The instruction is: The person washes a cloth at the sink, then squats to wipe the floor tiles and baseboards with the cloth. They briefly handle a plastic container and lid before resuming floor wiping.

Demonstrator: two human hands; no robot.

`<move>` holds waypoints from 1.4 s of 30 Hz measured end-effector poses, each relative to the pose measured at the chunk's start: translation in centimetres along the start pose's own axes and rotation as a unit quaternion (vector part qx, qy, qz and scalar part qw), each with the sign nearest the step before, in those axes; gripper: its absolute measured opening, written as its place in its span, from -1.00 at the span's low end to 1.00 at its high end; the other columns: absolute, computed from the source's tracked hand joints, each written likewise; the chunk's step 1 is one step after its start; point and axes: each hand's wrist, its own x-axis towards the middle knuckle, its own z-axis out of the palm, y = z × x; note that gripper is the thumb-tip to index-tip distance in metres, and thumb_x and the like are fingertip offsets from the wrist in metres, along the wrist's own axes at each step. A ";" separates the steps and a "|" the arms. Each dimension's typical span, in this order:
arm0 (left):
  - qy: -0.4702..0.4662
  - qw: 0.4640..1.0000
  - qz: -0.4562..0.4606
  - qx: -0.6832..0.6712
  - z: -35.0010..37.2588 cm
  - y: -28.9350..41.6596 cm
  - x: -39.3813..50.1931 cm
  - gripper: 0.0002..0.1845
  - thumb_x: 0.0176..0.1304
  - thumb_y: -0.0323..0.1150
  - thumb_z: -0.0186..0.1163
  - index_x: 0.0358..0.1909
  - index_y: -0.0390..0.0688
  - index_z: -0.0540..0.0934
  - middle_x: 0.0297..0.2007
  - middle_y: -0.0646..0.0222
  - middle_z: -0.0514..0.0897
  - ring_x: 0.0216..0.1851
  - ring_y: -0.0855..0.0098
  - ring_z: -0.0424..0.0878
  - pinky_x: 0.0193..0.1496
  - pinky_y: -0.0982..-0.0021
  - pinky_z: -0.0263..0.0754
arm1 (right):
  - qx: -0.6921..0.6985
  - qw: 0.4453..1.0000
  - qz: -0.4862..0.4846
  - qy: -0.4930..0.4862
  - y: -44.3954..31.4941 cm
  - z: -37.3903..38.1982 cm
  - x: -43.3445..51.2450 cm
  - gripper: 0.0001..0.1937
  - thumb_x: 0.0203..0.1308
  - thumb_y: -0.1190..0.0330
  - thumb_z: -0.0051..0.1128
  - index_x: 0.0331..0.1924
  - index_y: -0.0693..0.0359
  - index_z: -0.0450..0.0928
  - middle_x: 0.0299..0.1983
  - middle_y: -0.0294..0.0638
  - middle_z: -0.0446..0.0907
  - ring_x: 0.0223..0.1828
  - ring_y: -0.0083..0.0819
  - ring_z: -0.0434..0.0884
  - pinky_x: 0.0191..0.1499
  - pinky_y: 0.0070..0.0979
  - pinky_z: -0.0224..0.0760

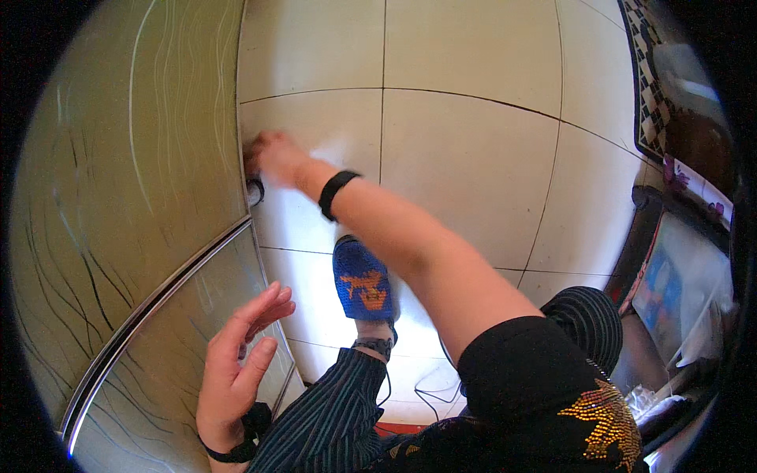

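My right hand (275,156) reaches across to the edge of a greenish, wave-patterned panel (148,118); it is blurred, and its fingertips lie against or behind that edge, so what they touch is hidden. Just below it, a small dark and pale rounded object (255,192) shows at the panel's edge. My left hand (236,355) is raised in front of the lower panel (171,349), fingers together, thumb apart, holding nothing. A metal trim strip (159,301) divides the two panels. Both wrists wear black bands.
Pale floor tiles (461,171) lie ahead. My foot, in a blue knitted slipper (362,281) with an orange pattern, stands near the panel. Thin dark cables (434,393) run over the floor. At right are a checkered mat (650,118) and a clear plastic bag (680,284).
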 end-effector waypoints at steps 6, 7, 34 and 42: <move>0.022 0.999 0.009 -0.040 0.4 0.2 0.1 -0.47 0.45 -0.32 0.09 0.40 -0.30 0.36 0.24 0.07 0.56 0.25 0.18 0.55 0.38 0.18 0.32 | -0.002 0.997 0.017 -0.070 -3.7 0.9 -0.4 -0.77 0.08 0.36 0.08 -0.19 0.07 0.70 -0.07 -0.34 0.65 0.12 -0.24 0.49 0.17 -0.25 0.32; 0.025 0.999 0.012 -0.047 0.4 0.3 0.1 -0.47 0.46 -0.31 0.08 0.40 -0.31 0.35 0.23 0.07 0.56 0.25 0.18 0.55 0.37 0.17 0.32 | -0.009 0.996 0.021 -0.086 -3.5 0.2 -0.3 -0.77 0.09 0.37 0.07 -0.18 0.08 0.69 -0.09 -0.33 0.65 0.11 -0.24 0.50 0.17 -0.26 0.32; 0.031 0.999 0.023 -0.004 0.4 -0.5 -0.7 -0.42 0.44 -0.22 0.06 0.40 -0.31 0.33 0.23 -0.02 0.56 0.21 0.09 0.58 0.36 0.08 0.34 | 0.151 0.968 -0.002 -0.202 -10.1 11.3 -4.0 -0.76 0.27 0.34 0.03 -0.15 0.23 0.71 -0.07 -0.02 0.72 -0.01 -0.10 0.69 0.11 -0.23 0.54; 0.024 0.999 0.022 -0.036 0.2 -0.4 -0.9 -0.46 0.47 -0.28 0.08 0.40 -0.30 0.35 0.22 0.06 0.57 0.22 0.20 0.56 0.34 0.19 0.36 | 0.002 0.980 -0.177 -0.088 -3.4 -3.2 -8.1 -0.78 0.25 0.35 0.03 -0.06 0.15 0.56 -0.13 -0.23 0.64 0.02 -0.27 0.61 0.09 -0.31 0.52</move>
